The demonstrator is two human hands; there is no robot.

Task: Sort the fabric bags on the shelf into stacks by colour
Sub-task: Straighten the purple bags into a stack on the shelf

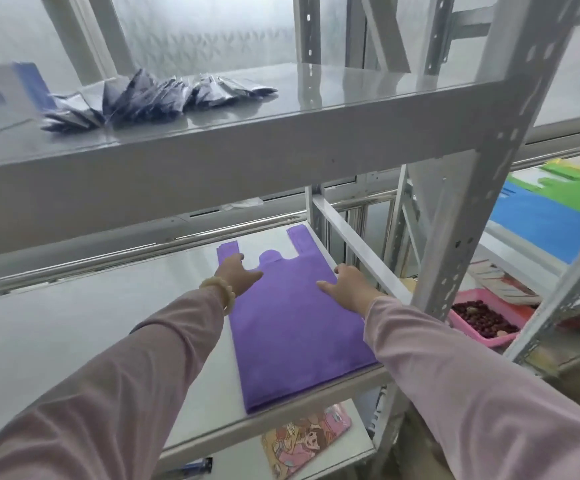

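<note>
Head view: one purple bag lies flat on one shelf; left hand and right hand press it, fingers flat.

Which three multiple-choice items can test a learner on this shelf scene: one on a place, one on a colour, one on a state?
1. Where does the purple bag lie?
A. On the top shelf.
B. On the middle shelf, near its right end.
C. On the floor.

2. What colour is the tray at the lower right?
A. Pink.
B. Green.
C. White.

3. In what state is the purple bag?
A. Rolled up.
B. Hanging from a post.
C. Spread flat.

Answers:
1 B: the bag lies on the middle shelf, close to its right end.
2 A: the wall of the tray is pink.
3 C: the bag lies spread flat, and the left hand and the right hand rest on it.
</note>
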